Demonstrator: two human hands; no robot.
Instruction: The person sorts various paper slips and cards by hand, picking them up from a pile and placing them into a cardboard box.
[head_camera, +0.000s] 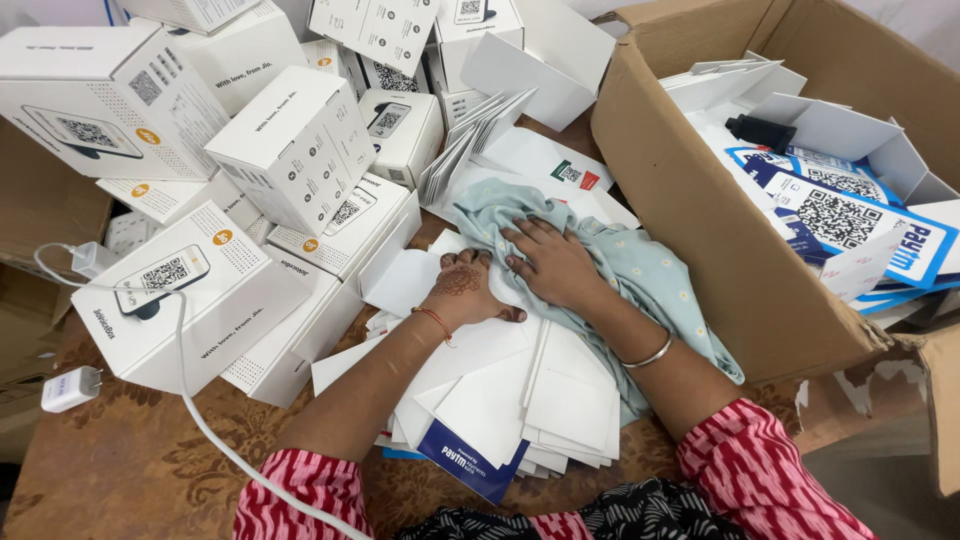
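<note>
Brown patterned worktop (130, 470) carries white boxes (295, 145) and a card stack (500, 390). Left hand (462, 292) lies flat, fingers together, on the cards; right hand (552, 262) spreads over the pale cloth (650, 275) beside the carton (690, 200). Pressing evenly should keep the cards squared.

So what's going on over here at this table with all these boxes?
A person in red patterned sleeves leans over a table. Their left hand presses flat on a spread of white paper cards, and their right hand rests on a light blue cloth lying over them. White boxes are piled at the left, beside a white charger and cable. An open cardboard carton at the right holds printed cards.
</note>
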